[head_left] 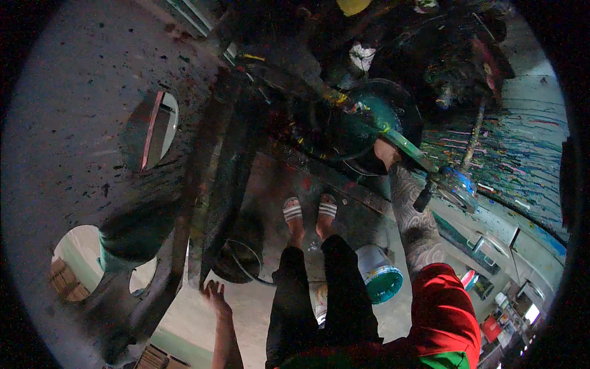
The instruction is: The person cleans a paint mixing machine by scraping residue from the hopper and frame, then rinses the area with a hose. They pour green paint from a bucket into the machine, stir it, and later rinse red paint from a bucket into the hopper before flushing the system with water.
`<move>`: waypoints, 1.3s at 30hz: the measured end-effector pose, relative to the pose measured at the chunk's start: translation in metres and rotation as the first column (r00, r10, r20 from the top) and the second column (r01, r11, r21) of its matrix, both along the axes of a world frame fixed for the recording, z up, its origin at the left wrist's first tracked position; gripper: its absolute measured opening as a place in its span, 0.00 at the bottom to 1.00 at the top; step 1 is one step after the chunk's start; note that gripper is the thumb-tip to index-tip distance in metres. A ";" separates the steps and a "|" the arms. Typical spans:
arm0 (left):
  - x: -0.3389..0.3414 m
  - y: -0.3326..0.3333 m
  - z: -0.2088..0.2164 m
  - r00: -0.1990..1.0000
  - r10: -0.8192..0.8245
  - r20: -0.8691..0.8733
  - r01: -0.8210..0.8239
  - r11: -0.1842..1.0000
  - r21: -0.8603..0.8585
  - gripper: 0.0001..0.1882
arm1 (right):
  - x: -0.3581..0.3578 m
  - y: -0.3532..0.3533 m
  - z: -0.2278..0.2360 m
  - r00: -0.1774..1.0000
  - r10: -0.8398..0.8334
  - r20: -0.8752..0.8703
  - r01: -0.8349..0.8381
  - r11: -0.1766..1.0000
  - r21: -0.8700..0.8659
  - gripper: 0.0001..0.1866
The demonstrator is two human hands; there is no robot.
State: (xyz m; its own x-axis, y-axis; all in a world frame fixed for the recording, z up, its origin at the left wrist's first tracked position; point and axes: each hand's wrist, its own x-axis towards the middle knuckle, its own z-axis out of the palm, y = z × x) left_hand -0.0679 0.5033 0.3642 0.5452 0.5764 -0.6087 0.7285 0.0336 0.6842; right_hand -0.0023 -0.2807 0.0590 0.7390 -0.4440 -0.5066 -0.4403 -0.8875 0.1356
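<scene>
Concrete floor (270, 184) — paint bucket (380, 273)

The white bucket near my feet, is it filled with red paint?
No, the white bucket by the sandalled feet shows teal-green paint inside, not red.

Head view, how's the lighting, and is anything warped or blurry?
Head view: dim and murky overall, with a black fisheye rim; straight edges bend outward. The right hand on the green stick is shadowed, the bucket better lit, and the left hand soft.
</scene>
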 end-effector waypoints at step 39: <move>-0.092 -0.278 0.035 0.511 -0.860 -0.015 0.826 0.496 -0.270 0.28 | -0.106 0.143 0.236 0.688 -0.345 0.638 0.198 0.936 0.292 0.38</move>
State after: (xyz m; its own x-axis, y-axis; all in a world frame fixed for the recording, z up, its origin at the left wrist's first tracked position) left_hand -0.1595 0.2255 0.3997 0.6083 -0.2592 -0.7502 0.5640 -0.5238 0.6384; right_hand -0.1080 -0.1376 0.2948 0.7744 -0.6325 -0.0187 -0.5733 -0.6887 -0.4439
